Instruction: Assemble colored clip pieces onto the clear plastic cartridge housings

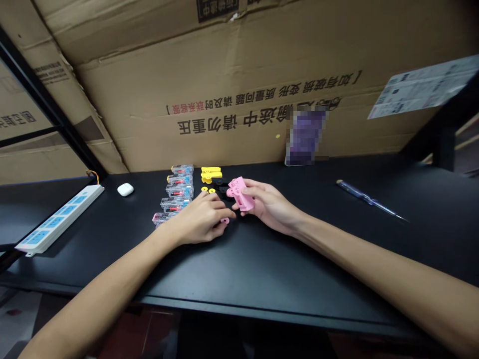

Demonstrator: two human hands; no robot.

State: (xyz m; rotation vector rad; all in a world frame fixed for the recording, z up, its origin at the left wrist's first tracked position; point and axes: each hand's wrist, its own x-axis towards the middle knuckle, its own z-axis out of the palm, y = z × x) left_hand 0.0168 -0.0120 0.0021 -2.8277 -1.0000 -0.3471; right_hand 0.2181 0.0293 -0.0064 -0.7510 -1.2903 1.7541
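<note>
In the head view my right hand (pixel 275 204) is closed around a pink plastic part (pixel 244 193) with round openings, held up off the table. My left hand (pixel 204 218) is low over the table, thumb and index finger closed about a small pink ring (pixel 225 221). Beyond my hands lie two yellow plastic parts (pixel 211 174), two small yellow rings (pixel 208 190) and some black parts (pixel 221 183), partly hidden. Left of them, several clear plastic assemblies (pixel 180 191) with red and blue insides stand in a column; my left hand and wrist cover part of the nearest.
On the black table (pixel 262 279), a white power strip (pixel 62 219) and a white earbud case (pixel 125 189) lie left. A screwdriver (pixel 368 199) lies right. A blurred-out phone-like object (pixel 305 137) leans against the cardboard (pixel 239 80) at the back.
</note>
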